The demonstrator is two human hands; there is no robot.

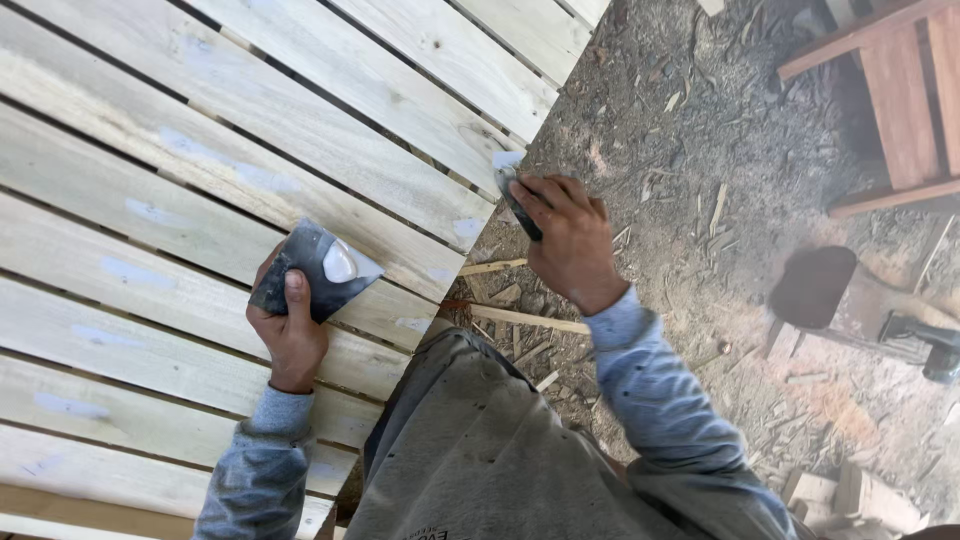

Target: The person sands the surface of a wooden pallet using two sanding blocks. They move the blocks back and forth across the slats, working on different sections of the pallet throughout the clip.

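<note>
My left hand (290, 335) grips a dark flat metal plate (310, 268) that carries a blob of pale grey filler. It hovers over the pale wooden slats (200, 190), which show several grey filled patches. At the slats' end edge, my right hand (568, 238) holds a dark putty knife (518, 200) and presses its blade against a fresh grey patch (507, 160). Both arms wear grey-blue sleeves.
Dirt ground (700, 150) strewn with wood chips and offcuts lies right of the slats. A reddish wooden frame (900, 100) stands at the top right. A dark tool (925, 340) and wood blocks (850, 495) lie at the lower right.
</note>
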